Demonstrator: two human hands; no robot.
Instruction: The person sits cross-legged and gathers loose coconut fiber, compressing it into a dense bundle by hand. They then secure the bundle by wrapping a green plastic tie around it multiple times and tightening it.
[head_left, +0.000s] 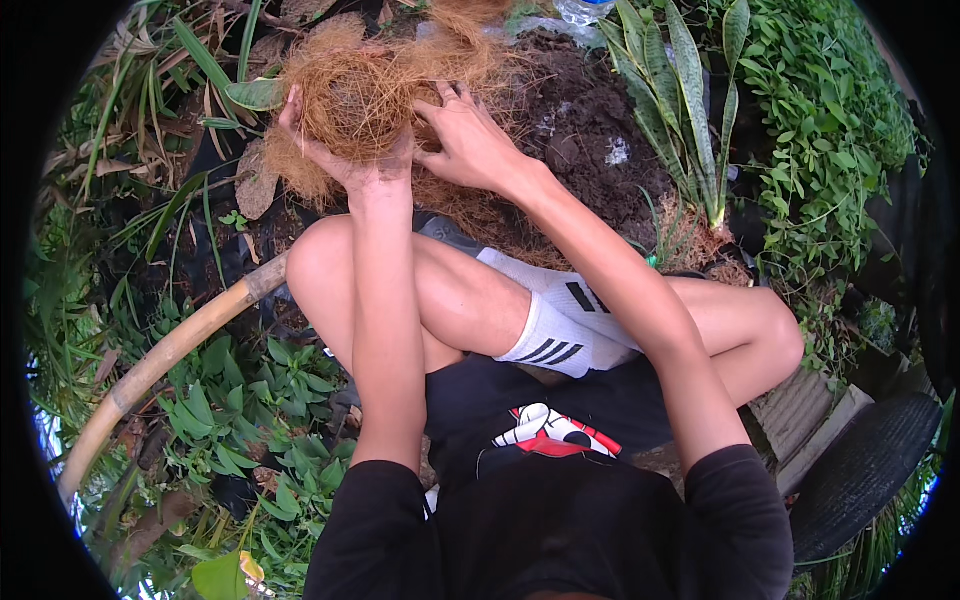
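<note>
A rounded nest-like bundle of brown coconut fibre (358, 105) rests in my left hand (345, 157), whose fingers and thumb cup it from below and the sides. Close by on its right, my right hand (465, 135) has its fingers spread against loose fibre; its fingertips are partly hidden, and I cannot tell whether they pinch any strands. More loose coconut fibre (480, 64) spreads behind and under both hands. Dark moist soil (585, 142) lies to the right of my right hand. A snake plant (686, 105) with fibrous roots (694, 240) leans beyond the soil.
A bent bamboo pole (169, 352) runs along the left, among leafy plants (202, 420). Dense green foliage (817, 120) fills the right. My crossed legs and socks (551, 337) are close below the soil. A black tyre-like object (862, 480) lies at the lower right, and clear plastic (581, 11) at the top.
</note>
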